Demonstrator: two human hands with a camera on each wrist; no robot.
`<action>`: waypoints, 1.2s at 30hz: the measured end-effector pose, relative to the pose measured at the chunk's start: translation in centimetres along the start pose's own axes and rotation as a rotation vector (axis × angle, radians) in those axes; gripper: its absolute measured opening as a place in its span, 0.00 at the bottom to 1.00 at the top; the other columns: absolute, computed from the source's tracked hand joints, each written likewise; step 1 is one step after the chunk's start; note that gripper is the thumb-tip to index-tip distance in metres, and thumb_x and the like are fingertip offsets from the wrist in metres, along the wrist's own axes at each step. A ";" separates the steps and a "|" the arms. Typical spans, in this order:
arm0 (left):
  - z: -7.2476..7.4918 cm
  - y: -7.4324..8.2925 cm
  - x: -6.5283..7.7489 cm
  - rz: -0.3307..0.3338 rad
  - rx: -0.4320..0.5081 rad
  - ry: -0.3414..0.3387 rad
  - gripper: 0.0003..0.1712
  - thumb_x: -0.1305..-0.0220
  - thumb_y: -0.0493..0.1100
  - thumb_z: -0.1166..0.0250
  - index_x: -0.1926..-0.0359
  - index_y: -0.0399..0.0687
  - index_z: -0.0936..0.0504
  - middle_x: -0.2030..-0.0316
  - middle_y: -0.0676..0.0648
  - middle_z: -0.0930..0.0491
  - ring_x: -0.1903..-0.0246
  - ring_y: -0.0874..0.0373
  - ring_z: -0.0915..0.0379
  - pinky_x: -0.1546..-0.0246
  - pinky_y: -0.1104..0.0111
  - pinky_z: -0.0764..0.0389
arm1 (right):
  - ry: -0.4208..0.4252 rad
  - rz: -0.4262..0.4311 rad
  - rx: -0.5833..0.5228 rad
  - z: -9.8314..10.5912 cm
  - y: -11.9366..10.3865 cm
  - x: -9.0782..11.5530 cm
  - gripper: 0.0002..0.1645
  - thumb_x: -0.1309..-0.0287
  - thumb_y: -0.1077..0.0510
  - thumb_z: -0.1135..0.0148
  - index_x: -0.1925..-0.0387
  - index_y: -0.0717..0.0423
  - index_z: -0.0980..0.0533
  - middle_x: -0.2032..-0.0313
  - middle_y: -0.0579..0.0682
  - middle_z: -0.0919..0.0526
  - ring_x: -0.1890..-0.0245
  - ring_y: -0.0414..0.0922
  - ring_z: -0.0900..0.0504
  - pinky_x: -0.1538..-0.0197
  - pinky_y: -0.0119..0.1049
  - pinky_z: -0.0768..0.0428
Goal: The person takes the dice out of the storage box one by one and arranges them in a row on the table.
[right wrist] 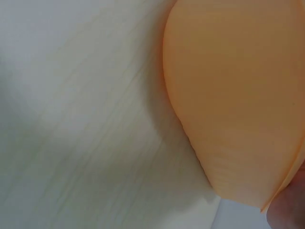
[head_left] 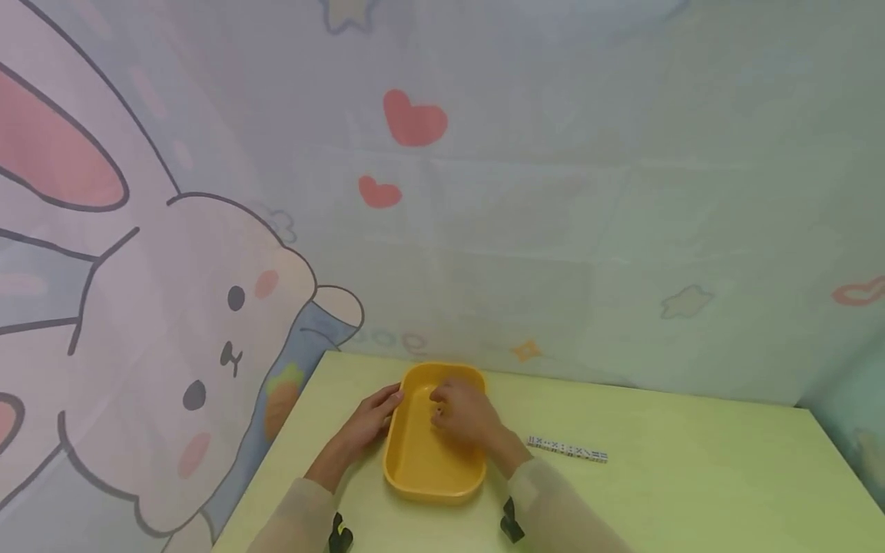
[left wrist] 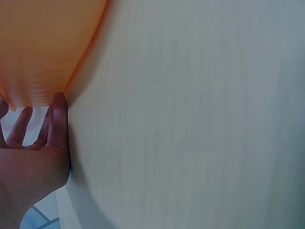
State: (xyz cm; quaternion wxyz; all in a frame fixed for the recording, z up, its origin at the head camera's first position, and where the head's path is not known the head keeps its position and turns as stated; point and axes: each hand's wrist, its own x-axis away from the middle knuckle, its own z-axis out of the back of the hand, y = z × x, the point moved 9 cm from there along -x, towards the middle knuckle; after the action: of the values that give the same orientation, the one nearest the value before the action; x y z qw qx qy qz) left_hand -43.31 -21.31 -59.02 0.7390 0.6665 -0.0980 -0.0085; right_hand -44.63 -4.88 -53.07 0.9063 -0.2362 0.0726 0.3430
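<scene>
A yellow plastic tray (head_left: 432, 461) with rounded corners and raised walls stands on the table. My left hand (head_left: 369, 418) is at its left side, the fingers straight and touching the outer wall; the left wrist view shows these fingers (left wrist: 58, 119) against the tray's orange-looking side (left wrist: 38, 62). My right hand (head_left: 465, 411) reaches over the right rim into the far part of the tray, fingers bent, thumb and forefinger slightly apart. I cannot tell whether it holds something small. In the right wrist view only a bit of the hand (right wrist: 288, 207) shows beside the tray wall (right wrist: 233, 105).
To the right of the tray a straight row of small white dice (head_left: 567, 449) with dark pips lies on the pale yellow-green table (head_left: 677, 476). Behind the table hangs a cloth backdrop (head_left: 553, 230) printed with a rabbit, hearts and stars.
</scene>
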 end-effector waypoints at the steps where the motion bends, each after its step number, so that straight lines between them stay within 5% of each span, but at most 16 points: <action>1: 0.0 0.0 0.0 0.000 -0.003 0.001 0.35 0.27 0.60 0.45 0.27 0.49 0.35 0.33 0.41 0.31 0.35 0.44 0.33 0.40 0.56 0.24 | -0.002 -0.019 0.007 -0.1 0.1 0.1 0.18 0.46 0.52 0.31 0.53 0.52 0.16 0.57 0.46 0.18 0.56 0.45 0.20 0.49 0.42 0.20; 15: 0.1 -0.2 0.8 -0.017 -0.003 -0.013 0.37 0.27 0.61 0.46 0.26 0.47 0.38 0.32 0.39 0.32 0.35 0.44 0.33 0.41 0.56 0.24 | -0.039 -0.084 0.082 -0.4 -0.3 0.6 0.16 0.48 0.52 0.31 0.56 0.48 0.15 0.64 0.41 0.20 0.63 0.41 0.22 0.59 0.39 0.20; 24: 0.3 -0.6 0.9 0.000 0.010 -0.004 0.38 0.28 0.62 0.44 0.27 0.47 0.36 0.32 0.39 0.32 0.36 0.44 0.32 0.42 0.56 0.23 | -0.089 -0.074 0.158 -1.3 -0.5 0.5 0.05 0.51 0.54 0.33 0.69 0.45 0.19 0.70 0.39 0.26 0.67 0.41 0.27 0.65 0.37 0.25; 36: 0.3 -0.8 1.0 0.017 0.003 0.016 0.36 0.28 0.61 0.44 0.27 0.49 0.35 0.32 0.41 0.31 0.35 0.45 0.32 0.41 0.55 0.24 | -0.100 -0.048 0.220 -1.8 -0.7 0.8 0.05 0.44 0.58 0.36 0.74 0.44 0.21 0.70 0.39 0.23 0.65 0.42 0.22 0.59 0.38 0.21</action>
State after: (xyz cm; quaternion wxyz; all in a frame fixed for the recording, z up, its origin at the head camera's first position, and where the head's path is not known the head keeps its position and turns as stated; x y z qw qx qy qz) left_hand -42.26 -21.87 -59.61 0.7386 0.6669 -0.0980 0.0034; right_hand -43.52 -5.80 -54.63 0.9371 -0.1197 0.0590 0.3225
